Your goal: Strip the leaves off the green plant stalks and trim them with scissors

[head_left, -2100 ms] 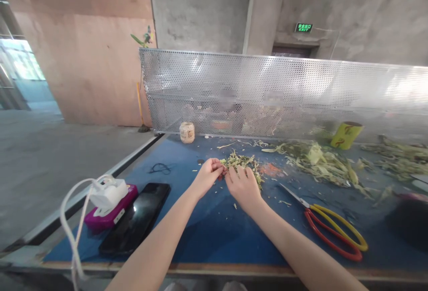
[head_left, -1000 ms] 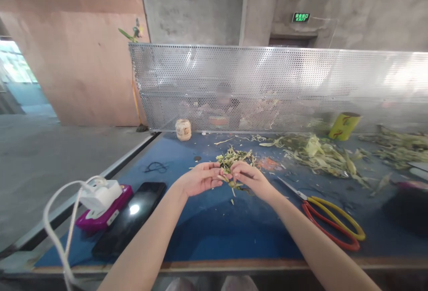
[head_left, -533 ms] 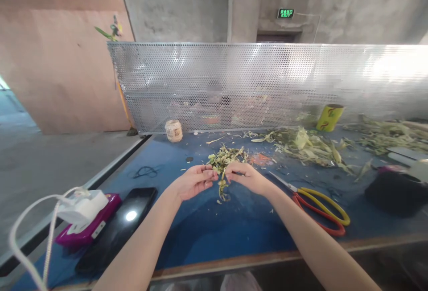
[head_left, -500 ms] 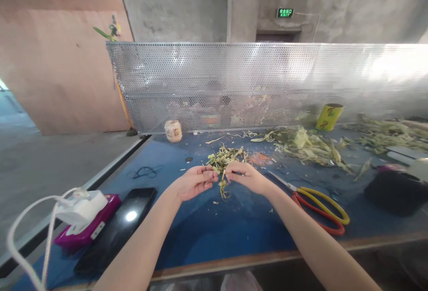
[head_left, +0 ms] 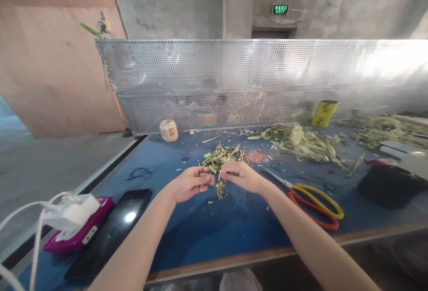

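My left hand (head_left: 191, 185) is closed, thumb pressed to its curled fingers. Anything pinched at the tips is too small to name. Close by on the right, my right hand (head_left: 243, 177) hangs palm down with its fingers bent together, and what they hold is hidden. Between the two hands shows a yellow-green sprig of dried plant (head_left: 219, 188), perhaps touching the right fingertips; I cannot tell whether it is held. Just beyond the hands lies a loose heap of dried greenish plant bits (head_left: 219, 155).
Scissors (head_left: 309, 202) with red and yellow handles lie right of my right forearm. Left are a black phone (head_left: 115, 233) and a magenta power strip (head_left: 82, 226). A twine spool (head_left: 169, 130), corn husks (head_left: 297, 141) and a yellow tube (head_left: 324, 113) stand before a perforated metal screen (head_left: 187, 72).
The whole view has shifted slightly, so everything sits a little further left. Both hands keep nearly the same pose, close together over the table.
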{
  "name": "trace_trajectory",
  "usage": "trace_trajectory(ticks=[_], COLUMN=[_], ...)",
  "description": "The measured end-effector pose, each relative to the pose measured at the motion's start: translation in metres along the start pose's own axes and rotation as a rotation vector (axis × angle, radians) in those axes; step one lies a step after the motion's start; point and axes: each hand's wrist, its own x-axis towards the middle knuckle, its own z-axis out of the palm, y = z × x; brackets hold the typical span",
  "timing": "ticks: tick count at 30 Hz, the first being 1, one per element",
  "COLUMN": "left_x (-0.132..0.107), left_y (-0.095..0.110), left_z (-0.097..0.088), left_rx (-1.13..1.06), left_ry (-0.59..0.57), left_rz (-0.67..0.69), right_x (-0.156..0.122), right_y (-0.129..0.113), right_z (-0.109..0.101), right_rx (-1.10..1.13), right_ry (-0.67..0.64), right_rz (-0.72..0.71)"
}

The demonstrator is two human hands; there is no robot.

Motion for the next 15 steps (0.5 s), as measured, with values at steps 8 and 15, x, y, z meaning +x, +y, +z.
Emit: trace_trajectory(ticks=[8,15], left_x=[0.006,0.009], left_y=[0.0,-0.002], left_z=[0.004,0.003], left_rx=[0.466,0.486], left_ry=[0.093,0.134], left_rz=[0.416,0.449], right_x=[0.001,0.004], right_y=[0.004,-0.003], right_z=[0.012,0.017], right_rx=[-0.046,0.068], right_ry=[0.122,0.25], right_rz=[0.04,0.022])
